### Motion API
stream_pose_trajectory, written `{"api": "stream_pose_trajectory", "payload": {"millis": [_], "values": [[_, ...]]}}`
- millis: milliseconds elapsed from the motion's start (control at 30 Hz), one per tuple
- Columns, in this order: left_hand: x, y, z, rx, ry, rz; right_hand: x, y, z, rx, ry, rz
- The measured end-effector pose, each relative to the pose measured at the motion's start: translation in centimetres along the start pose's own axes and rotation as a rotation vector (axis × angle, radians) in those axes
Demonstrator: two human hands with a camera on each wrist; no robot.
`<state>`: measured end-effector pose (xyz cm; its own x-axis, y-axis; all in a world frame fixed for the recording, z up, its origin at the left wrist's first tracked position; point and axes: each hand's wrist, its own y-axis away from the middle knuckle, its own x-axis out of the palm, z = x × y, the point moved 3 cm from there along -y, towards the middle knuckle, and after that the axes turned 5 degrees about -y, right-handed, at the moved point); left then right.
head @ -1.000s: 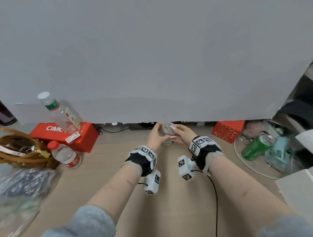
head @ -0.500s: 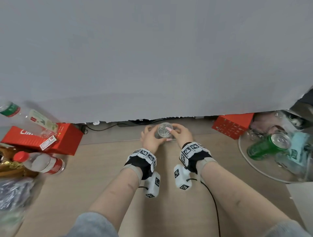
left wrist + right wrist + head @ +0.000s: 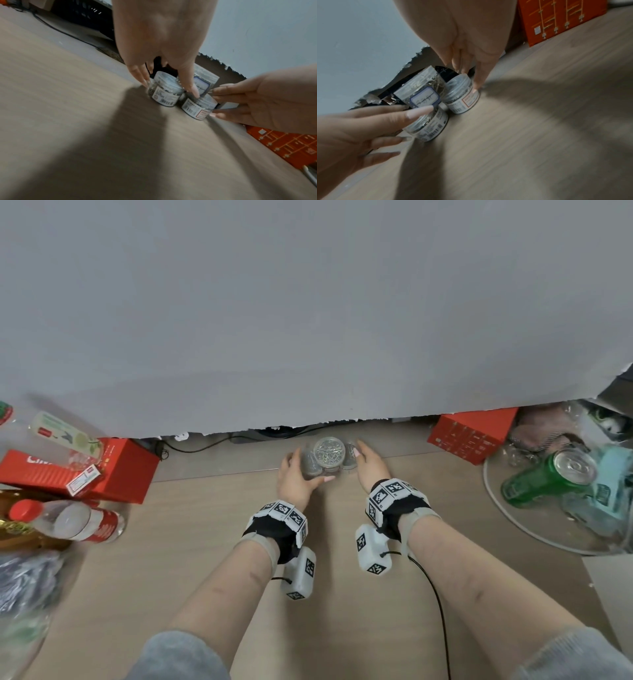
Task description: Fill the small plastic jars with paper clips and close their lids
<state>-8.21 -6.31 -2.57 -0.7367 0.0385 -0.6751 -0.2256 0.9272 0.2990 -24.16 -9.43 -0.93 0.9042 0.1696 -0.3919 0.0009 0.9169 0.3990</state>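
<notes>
Your hands flank a tight cluster of three small clear jars at the far edge of the worktop (image 3: pixel 205 542), against the grey wall. The taller jar (image 3: pixel 329 453) stands behind, lid on, silver paper clips showing through it. The left jar (image 3: pixel 165 93) and the right jar (image 3: pixel 199 106) are also capped and hold clips. Your left hand (image 3: pixel 295 479) lies with straight fingers against the left jar; your right hand (image 3: pixel 370 465) likewise touches the right jar, fingers extended, gripping nothing.

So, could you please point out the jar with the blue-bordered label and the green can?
jar with the blue-bordered label (image 3: pixel 424 99), right wrist view, on its handwritten label.
green can (image 3: pixel 544 477), head view, on its green side wall.
</notes>
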Motion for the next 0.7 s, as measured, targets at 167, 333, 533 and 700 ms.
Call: {"api": "stream_pose_trajectory", "payload": {"millis": [167,333,533,700], "values": [[0.9,-0.2,0.7,-0.032,0.141,0.015,0.4,-0.1,-0.5,0.007,-0.034,-0.045],[1.1,0.1,0.9,-0.002,0.201,-0.006,0.0,0.8,-0.2,-0.002,0.013,-0.098],[-2.1,1.7,0.8,0.082,0.190,-0.086,-2.2,3.7,2.2,-0.201,0.072,-0.221],[-6.4,3.4,-1.4,0.386,0.076,-0.206,-3.4,7.2,6.0,-0.384,0.215,-0.287]]}}
